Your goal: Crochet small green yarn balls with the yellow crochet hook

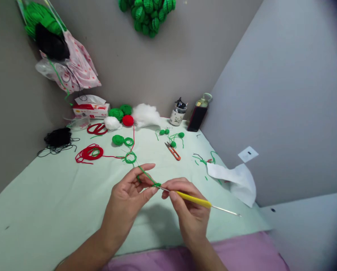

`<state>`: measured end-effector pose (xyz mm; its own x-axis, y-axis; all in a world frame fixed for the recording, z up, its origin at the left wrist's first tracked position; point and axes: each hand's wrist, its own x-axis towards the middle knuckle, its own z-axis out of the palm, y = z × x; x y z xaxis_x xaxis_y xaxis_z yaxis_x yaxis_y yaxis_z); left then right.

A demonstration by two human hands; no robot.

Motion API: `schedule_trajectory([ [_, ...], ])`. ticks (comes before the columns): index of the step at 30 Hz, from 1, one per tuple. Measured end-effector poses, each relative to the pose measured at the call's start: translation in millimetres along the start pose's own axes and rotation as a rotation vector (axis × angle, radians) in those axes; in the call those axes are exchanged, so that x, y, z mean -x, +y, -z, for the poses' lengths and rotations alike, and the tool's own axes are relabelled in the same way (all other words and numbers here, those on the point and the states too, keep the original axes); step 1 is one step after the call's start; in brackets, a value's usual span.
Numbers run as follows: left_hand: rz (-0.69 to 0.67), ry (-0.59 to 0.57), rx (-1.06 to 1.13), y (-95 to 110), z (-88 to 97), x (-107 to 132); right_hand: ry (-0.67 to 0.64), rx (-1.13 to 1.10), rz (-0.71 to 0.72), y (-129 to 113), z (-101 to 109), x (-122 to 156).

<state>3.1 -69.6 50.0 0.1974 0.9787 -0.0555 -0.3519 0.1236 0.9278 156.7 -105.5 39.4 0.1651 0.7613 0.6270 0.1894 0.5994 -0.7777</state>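
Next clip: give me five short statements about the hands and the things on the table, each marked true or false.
1. The right hand holds a crochet hook with a yellow handle. True.
2. The left hand pinches red yarn. False: it pinches green yarn, which runs over its fingers.
3. The small orange snips lie on the table, in neither hand. True.
4. The red ball lies between the two hands. False: it lies far back, near the wall by the white stuffing.
5. The dark bottle lies on its side. False: it stands upright in the corner.
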Motion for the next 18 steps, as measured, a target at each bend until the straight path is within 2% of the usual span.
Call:
schedule_trajectory([
  [4, 0.063, 0.021, 0.095, 3.1, -3.8, -0.3, -0.149, 0.448, 0.346, -1.3, 2.7, 5.3],
  [7, 0.153, -0.031, 0.173, 4.0, -6.9, 0.2, -0.147, 0.683, 0.521, 3.6, 1.6, 10.1],
  [10, 0.165, -0.066, 0.17, 2.9, -7.3, 0.6, -0.086, 0.72, 0.544, 10.2, 0.2, 12.8],
  [14, 0.09, -0.044, 0.07, 3.2, -4.7, 0.6, -0.061, 0.573, 0.467, 12.5, 0.0, 11.6],
  [16, 0.12, -0.084, 0.071, 6.2, -3.1, 0.3, -0.05, 0.445, 0.405, 10.2, 0.2, 8.9],
  [18, 0.209, -0.159, 0.123, 10.5, -1.7, -0.8, -0.058, 0.297, 0.329, 7.1, 0.9, 5.2],
])
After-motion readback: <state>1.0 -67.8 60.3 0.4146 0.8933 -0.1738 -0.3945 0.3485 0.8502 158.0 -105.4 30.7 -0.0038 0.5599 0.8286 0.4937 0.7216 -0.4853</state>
